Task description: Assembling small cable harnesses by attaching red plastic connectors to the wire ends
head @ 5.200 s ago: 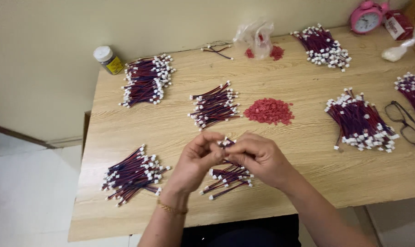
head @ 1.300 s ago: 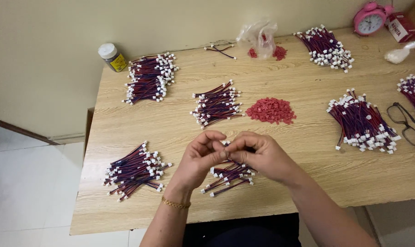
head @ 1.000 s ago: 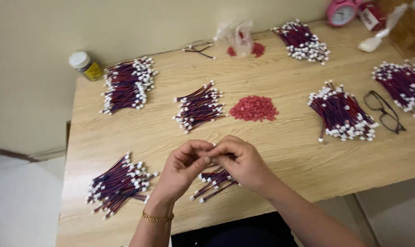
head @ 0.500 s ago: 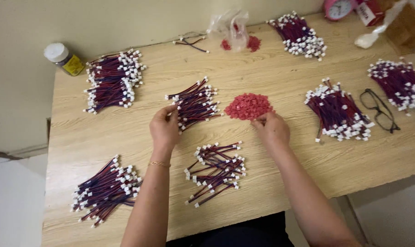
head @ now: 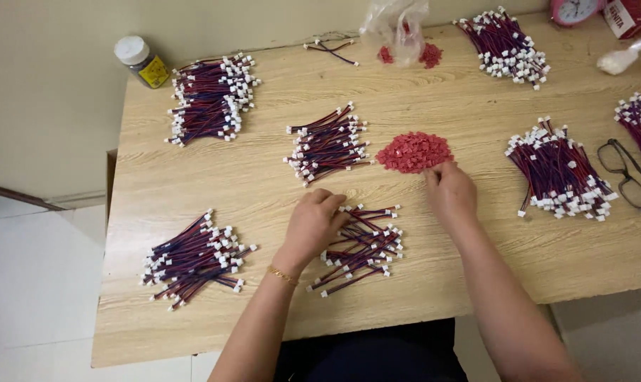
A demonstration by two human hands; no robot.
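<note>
Two hands at work near the table's (head: 193,177) front edge. Our left hand (head: 313,223) rests fingers-down on the wire bundle (head: 359,247) — whether it grips one, we cannot tell. Our right hand (head: 449,191) pinches at the red pile (head: 414,151).

Both bare forearms reach up from the lower edge of the view, well apart from each other. The left hand (head: 315,223) lies palm down, its fingers (head: 332,205) curled loosely under and pointing up and to the right; a thin gold bracelet circles its wrist. The right hand (head: 450,192) is farther forward, also palm down, its fingers (head: 433,172) bunched together at the tips.
</note>
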